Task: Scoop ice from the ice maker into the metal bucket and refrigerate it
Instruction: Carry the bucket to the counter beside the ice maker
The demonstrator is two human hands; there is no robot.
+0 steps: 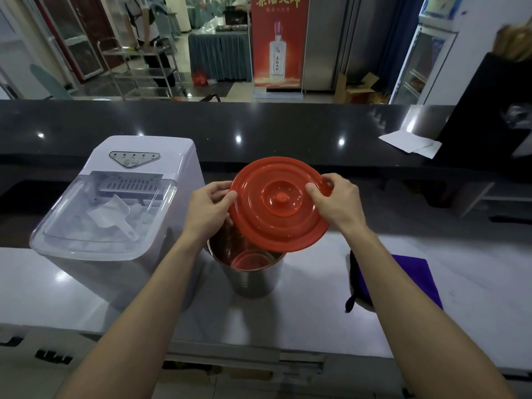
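Note:
A round red lid (280,204) is held tilted above the metal bucket (253,275), which stands on the pale counter (475,283) at the middle. My left hand (210,205) grips the lid's left rim and my right hand (335,201) pinches its right rim. The bucket's open mouth shows below the lid, reflecting red inside. To the left stands the white ice maker (121,203), its clear cover down, with ice and a clear plastic scoop (113,216) visible inside.
A purple cloth (414,272) over a dark item lies right of the bucket. A raised black bar top (259,131) runs behind, with white papers (411,144) and a black box (489,110) at the right. A glass-door fridge (420,64) stands beyond the bar.

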